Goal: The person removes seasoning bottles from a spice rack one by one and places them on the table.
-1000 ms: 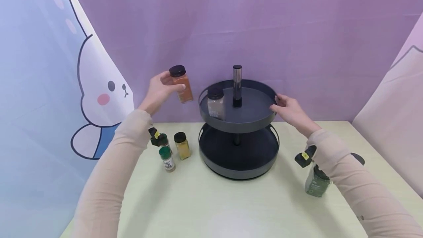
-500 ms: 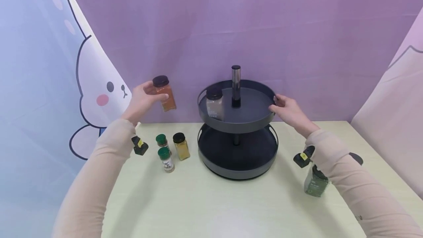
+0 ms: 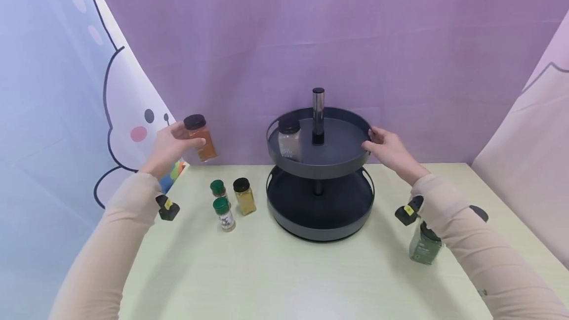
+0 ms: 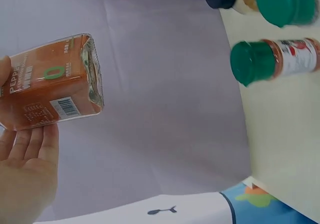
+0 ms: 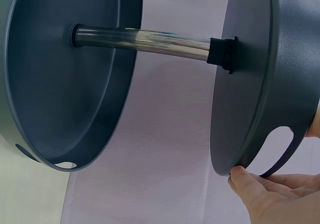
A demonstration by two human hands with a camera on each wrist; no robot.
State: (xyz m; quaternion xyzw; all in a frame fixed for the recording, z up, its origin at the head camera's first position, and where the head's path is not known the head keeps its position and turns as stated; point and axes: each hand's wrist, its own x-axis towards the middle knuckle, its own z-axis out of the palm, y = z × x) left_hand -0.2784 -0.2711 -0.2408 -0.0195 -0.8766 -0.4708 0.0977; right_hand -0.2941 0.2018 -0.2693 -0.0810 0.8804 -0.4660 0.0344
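Observation:
My left hand [image 3: 168, 146] grips a square spice jar [image 3: 203, 141] with orange-red powder and a black lid, held in the air left of the two-tier turntable. In the left wrist view the jar [image 4: 55, 78] shows its base, a green ring and a barcode. My right hand [image 3: 392, 153] pinches the right rim of the upper tray [image 3: 346, 137]. From the right wrist, the thumb and fingers meet that rim beside its handle slot. On the left of the upper tray stands a black-lidded jar [image 3: 290, 144] of greyish contents. The lower tray [image 3: 320, 233] holds nothing.
Left of the turntable stand two green-capped shakers, the front one [image 3: 225, 219] and the rear one [image 3: 218, 189], beside a yellow spice jar [image 3: 246, 200]. A green-filled jar [image 3: 425, 248] stands at the right, partly behind the sleeve. Purple cloth [image 3: 400, 53] hangs behind the table.
My left hand has moved left and downward with the orange-red spice jar, away from the turntable. The right hand stays on the upper tray's rim.

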